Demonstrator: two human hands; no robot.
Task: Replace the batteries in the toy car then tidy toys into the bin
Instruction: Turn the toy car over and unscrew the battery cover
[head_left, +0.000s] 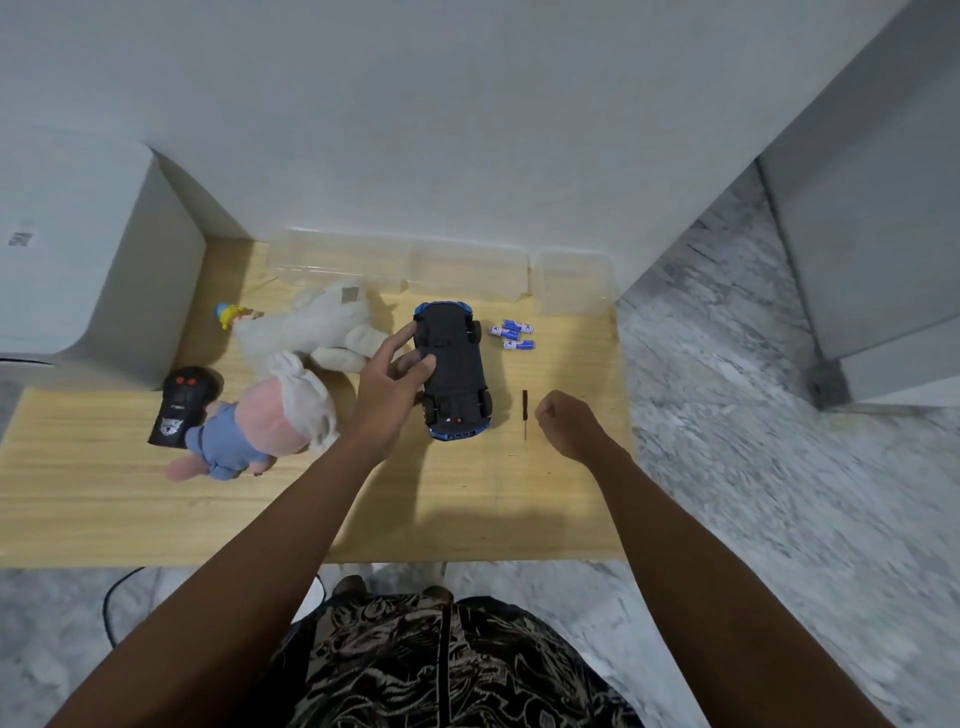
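Observation:
A blue toy car (456, 371) lies upside down on the wooden table (467, 499), its black underside facing up. My left hand (389, 395) rests against the car's left side, fingers spread on its edge. A loose fist is what my right hand (569, 423) makes, just right of a small dark screwdriver (525, 413) that lies on the table. Three blue and white batteries (511, 334) lie to the right of the car's far end. Clear plastic bins (467, 273) stand in a row against the wall behind the car.
A white plush toy (317, 325), a pink and blue plush doll (260, 431), a black remote control (179, 405) and a small yellow and blue toy (228, 313) lie on the table's left half. A white appliance (78, 260) stands at the far left. Marble floor lies to the right.

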